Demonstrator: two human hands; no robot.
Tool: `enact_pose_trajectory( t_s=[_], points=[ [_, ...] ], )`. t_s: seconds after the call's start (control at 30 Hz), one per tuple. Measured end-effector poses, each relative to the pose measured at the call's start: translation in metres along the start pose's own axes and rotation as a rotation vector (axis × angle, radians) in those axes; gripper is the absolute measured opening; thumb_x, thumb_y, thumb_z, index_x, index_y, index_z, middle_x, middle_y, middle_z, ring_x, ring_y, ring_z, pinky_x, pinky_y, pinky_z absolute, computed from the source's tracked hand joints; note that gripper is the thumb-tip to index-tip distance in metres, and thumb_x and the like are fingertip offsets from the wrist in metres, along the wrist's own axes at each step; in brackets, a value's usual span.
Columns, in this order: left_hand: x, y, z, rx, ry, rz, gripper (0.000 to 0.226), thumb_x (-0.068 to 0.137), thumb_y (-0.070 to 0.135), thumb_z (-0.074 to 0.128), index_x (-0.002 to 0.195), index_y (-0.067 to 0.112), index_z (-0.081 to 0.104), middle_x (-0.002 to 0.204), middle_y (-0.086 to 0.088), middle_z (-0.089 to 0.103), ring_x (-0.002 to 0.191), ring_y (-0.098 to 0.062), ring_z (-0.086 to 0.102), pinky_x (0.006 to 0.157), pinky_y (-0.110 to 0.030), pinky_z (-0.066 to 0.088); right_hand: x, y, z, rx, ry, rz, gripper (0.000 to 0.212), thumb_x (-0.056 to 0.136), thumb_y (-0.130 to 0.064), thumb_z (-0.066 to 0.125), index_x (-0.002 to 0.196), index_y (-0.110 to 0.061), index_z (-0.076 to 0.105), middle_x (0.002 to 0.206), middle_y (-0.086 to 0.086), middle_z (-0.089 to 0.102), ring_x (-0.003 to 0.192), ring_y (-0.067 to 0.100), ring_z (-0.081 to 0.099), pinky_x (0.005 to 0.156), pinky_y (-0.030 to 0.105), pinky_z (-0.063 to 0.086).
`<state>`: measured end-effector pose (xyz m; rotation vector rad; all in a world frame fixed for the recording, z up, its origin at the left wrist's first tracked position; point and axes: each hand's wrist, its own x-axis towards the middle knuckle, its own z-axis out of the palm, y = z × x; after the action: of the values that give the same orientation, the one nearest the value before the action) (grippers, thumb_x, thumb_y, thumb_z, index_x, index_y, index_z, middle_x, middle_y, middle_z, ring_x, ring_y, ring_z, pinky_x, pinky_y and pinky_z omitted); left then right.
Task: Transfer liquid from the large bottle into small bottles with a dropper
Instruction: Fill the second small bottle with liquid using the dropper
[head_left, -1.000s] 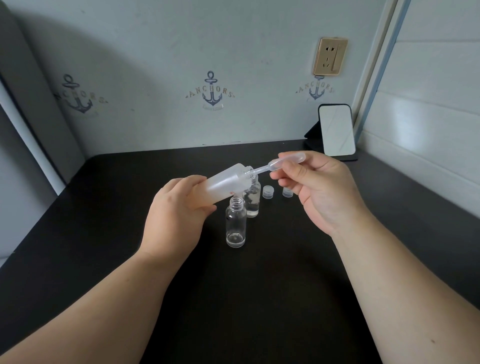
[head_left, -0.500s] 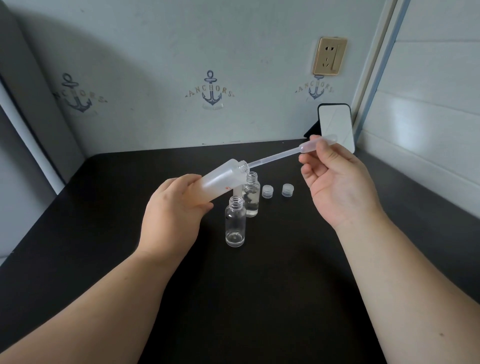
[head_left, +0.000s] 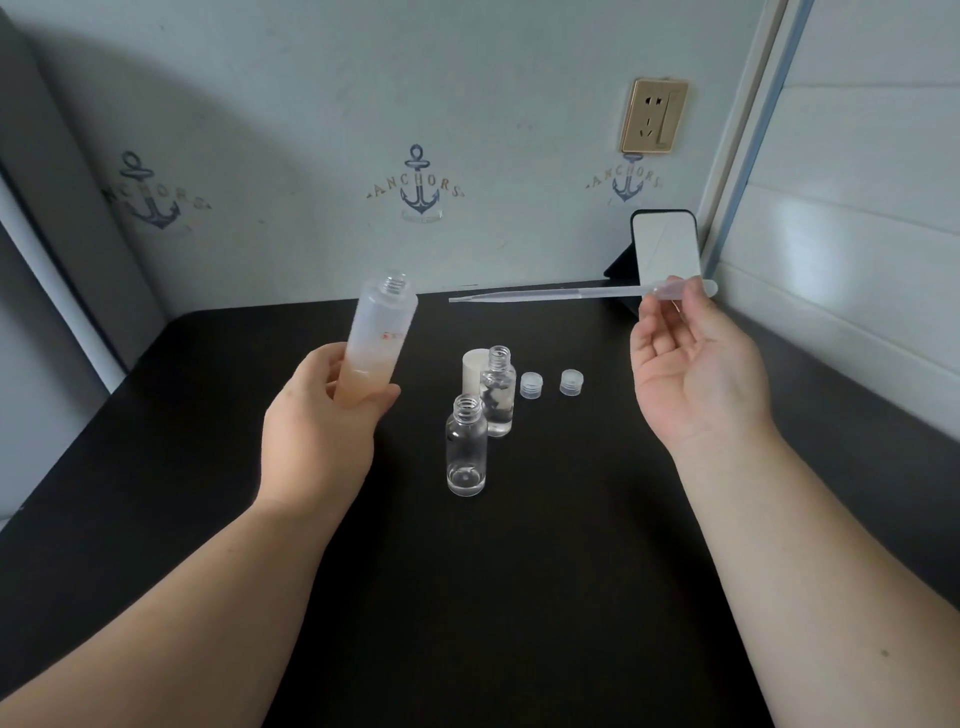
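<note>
Black table (head_left: 519, 597) carries the set-up; all small items stand at its centre.

Large bottle (head_left: 378, 340): frosted, uncapped, in our left hand (head_left: 317, 441), grip wrapped round its lower half. It was tilted mouth-right a moment ago; it now stands nearly upright, lifted clear of the table, left of the small bottles.

Right hand (head_left: 696, 374): palm open toward us, grip a narrow pinch of thumb and fingertips on the bulb of the dropper (head_left: 571, 294). The dropper's tip sat in the large bottle's mouth a second ago; it is now withdrawn and held roughly level, tip pointing left, well apart from that mouth. We cannot tell how much liquid the stem holds.

Near small bottle (head_left: 466, 449): open, looks empty. Far small bottle (head_left: 498, 389): open, seems to hold some clear liquid. A white cap (head_left: 474, 364) stands just behind it. Two small caps (head_left: 531, 385) lie to the right, off their bottles.

Judgement: the draw is done; next, dispensing, most likely into the near bottle. A level dropper may drip or run back toward the bulb.
</note>
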<state>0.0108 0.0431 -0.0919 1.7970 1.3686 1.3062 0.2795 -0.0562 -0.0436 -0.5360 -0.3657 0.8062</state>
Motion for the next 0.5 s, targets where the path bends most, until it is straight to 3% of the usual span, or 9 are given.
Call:
enact_pose_trajectory(
  t_s=[0.13, 0.33, 0.5],
  points=[
    [0.0031, -0.0027, 0.0005, -0.027, 0.029, -0.061, 0.047, 0.087, 0.039, 0.076, 0.128, 0.037, 0.054, 0.096, 0.029, 0.057, 0.082, 0.013, 0.059, 0.061, -0.01, 0.038, 0.0003, 0.0011, -0.0005, 0.028, -0.009, 0.017, 0.014, 0.093, -0.016, 0.07, 0.085, -0.004, 0.073, 0.085, 0.003, 0.075, 0.078, 0.015, 0.072, 0.068, 0.021, 0.054],
    [0.0069, -0.0046, -0.0001, -0.021, 0.025, -0.105, 0.055, 0.088, 0.044, 0.074, 0.136, 0.03, 0.051, 0.109, 0.018, 0.056, 0.099, -0.009, 0.059, 0.068, -0.017, 0.039, 0.0003, 0.001, -0.0009, 0.027, -0.019, 0.032, 0.019, 0.093, -0.017, 0.071, 0.079, -0.006, 0.076, 0.085, 0.003, 0.075, 0.076, 0.014, 0.072, 0.067, 0.022, 0.054],
    [0.0031, 0.0008, -0.0015, -0.055, 0.018, -0.117, 0.058, 0.085, 0.045, 0.076, 0.135, 0.028, 0.05, 0.105, 0.023, 0.056, 0.089, 0.0, 0.059, 0.065, -0.014, 0.039, 0.0004, 0.0009, -0.0009, 0.027, -0.019, 0.039, 0.016, 0.093, -0.017, 0.071, 0.082, -0.005, 0.076, 0.086, 0.003, 0.075, 0.077, 0.014, 0.072, 0.067, 0.022, 0.054]
  ],
)
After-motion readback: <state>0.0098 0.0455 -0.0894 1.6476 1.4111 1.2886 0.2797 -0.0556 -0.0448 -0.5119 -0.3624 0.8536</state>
